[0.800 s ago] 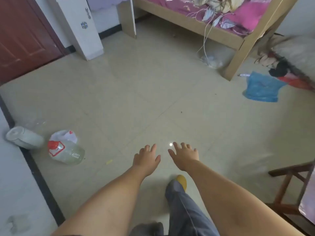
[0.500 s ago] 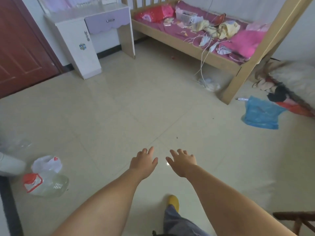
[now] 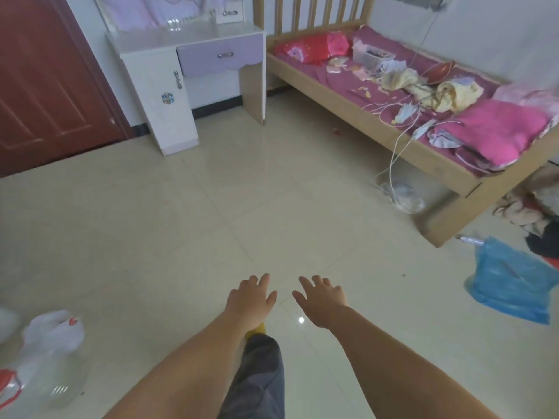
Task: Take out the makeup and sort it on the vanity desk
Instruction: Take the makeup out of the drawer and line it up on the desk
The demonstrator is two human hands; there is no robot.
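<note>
Both arms stretched out over the floor (image 3: pixel 187 237). Left hand (image 3: pixel 249 300) spread wide, holding nothing; right hand (image 3: pixel 322 300) just beside it, fingers loose, also bare. Far ahead of the left hand, the white table (image 3: pixel 193 40). Ahead-right of the right hand, a box (image 3: pixel 373 57) of small things on the bed (image 3: pixel 357 116); contents too small to tell.

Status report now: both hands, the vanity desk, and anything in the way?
Left hand and right hand open, empty. Vanity desk ahead across the room, purple drawer shut. Bare tile floor between.
</note>
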